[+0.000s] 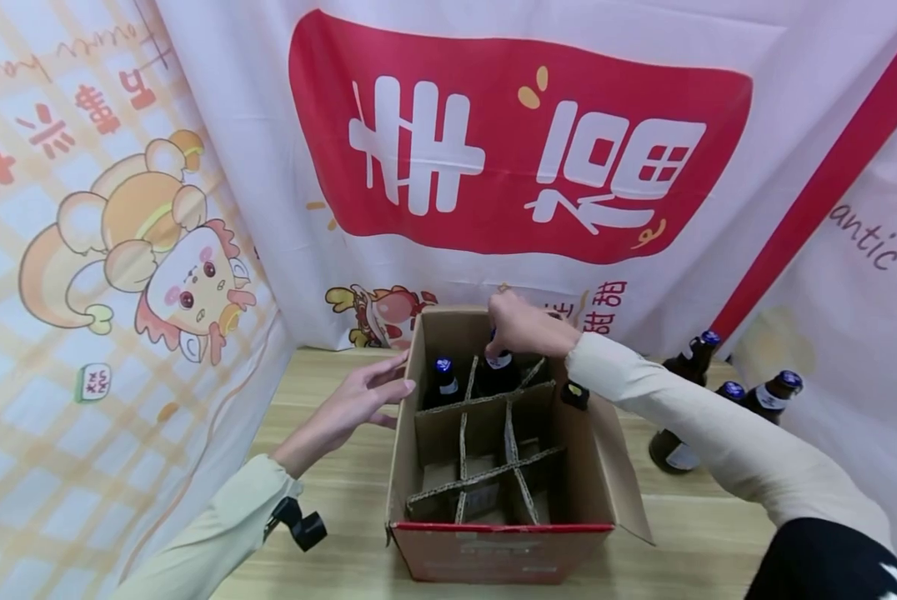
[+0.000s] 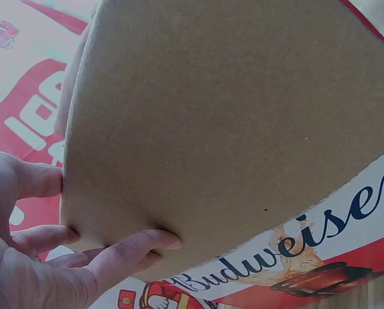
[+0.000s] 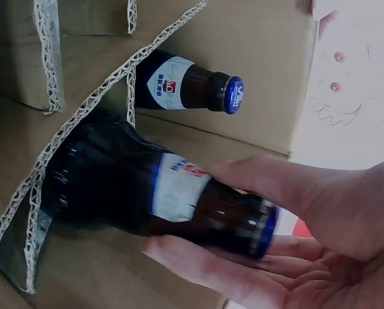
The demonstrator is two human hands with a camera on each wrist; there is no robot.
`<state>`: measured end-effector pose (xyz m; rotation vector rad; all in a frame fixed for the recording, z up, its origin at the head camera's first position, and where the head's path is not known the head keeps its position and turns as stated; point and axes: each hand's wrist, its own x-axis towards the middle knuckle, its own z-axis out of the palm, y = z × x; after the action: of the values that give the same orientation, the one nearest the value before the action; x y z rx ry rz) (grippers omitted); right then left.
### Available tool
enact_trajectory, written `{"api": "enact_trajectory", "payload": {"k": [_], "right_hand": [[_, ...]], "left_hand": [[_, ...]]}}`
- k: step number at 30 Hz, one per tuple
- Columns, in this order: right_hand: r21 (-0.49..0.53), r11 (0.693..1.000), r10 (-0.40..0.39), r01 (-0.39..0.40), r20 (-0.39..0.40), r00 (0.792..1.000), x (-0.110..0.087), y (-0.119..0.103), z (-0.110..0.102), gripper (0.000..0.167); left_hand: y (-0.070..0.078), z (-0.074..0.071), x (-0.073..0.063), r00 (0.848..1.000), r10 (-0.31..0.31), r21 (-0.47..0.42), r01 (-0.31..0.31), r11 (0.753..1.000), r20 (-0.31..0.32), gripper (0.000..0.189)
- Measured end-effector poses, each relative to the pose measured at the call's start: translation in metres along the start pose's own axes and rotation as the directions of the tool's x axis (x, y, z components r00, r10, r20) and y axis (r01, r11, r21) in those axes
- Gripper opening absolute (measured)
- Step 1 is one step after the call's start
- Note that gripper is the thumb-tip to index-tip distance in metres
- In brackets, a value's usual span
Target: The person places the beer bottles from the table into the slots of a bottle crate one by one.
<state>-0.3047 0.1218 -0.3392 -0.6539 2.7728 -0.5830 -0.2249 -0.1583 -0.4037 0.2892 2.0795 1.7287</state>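
My right hand grips a dark beer bottle by its neck, thumb on one side and fingers on the other. The bottle has a blue cap and a white neck label, and its lower part is down between the dividers in the far row of a cardboard box. A second beer bottle stands in the compartment to its left. At the box's left side, my left hand has its fingers extended, fingertips touching the bare brown cardboard near its edge.
Several beer bottles with blue caps stand on the wooden table right of the box, partly behind my right sleeve. A box flap sticks out on the right. Printed cloth hangs behind and at both sides.
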Motion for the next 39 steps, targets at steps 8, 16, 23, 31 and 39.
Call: {"api": "enact_trajectory", "payload": {"k": [8,16,23,31,39], "right_hand": [[-0.045,0.990,0.143,-0.135,0.299,0.944,0.012,-0.003,0.005,0.019],[-0.112,0.991,0.104,-0.067,0.366,0.925,0.017,0.007,0.006,0.022],[-0.081,0.997,0.039,-0.011,0.359,0.932,0.018,0.016,0.008,0.042],[-0.033,0.999,0.007,0.006,0.386,0.923,0.018,0.021,0.002,0.023],[0.060,0.973,-0.231,0.223,0.201,0.952,0.009,0.020,-0.025,0.016]], "left_hand": [[0.001,0.001,0.002,1.000,-0.007,-0.004,0.007,1.000,0.005,0.072],[0.001,0.001,0.000,1.000,0.008,-0.009,-0.008,1.000,0.004,0.073],[0.000,0.001,0.000,1.000,-0.012,-0.006,0.012,1.000,0.002,0.074],[0.000,0.001,0.000,1.000,-0.022,0.008,0.022,1.000,-0.005,0.073],[-0.002,0.000,0.000,1.000,-0.010,0.001,0.010,1.000,0.002,0.073]]}}
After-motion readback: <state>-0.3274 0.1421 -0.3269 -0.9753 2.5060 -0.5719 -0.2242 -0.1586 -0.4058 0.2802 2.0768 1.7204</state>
